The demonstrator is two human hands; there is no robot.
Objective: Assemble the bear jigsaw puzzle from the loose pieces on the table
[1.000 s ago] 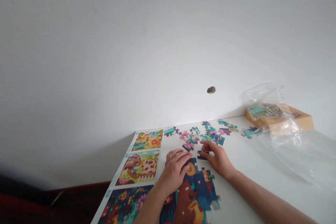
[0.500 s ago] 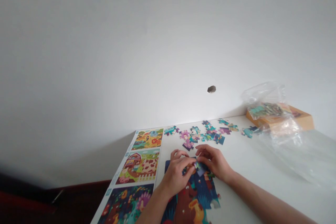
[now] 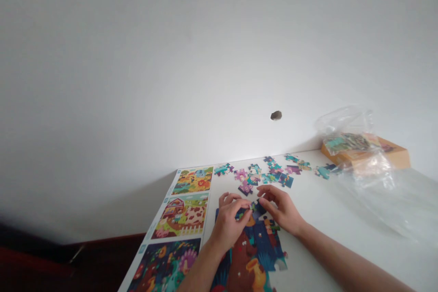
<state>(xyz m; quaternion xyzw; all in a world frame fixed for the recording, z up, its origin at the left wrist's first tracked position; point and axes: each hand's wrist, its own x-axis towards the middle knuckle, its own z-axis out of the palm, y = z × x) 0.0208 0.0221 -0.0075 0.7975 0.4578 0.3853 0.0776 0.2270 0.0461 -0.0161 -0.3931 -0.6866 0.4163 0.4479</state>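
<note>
Above the top edge of a partly joined jigsaw puzzle, dark blue with a brown bear and a yellow pot, is a small dark blue puzzle piece with a green patch. My left hand pinches its left side between thumb and forefinger. From the right, my right hand grips the piece's upper right edge, with its other fingers curled. The left hand and forearm cover part of the puzzle's left side.
Several loose puzzle pieces lie toward the wall. A picture sheet with animal scenes runs along the table's left edge. At the back right, clear plastic bags rest over an orange box. The wall has a hole.
The puzzle piece has turned and moved slightly up, away from the joined part. My right hand has shifted a little up with it; my left fingers have drawn slightly left.
</note>
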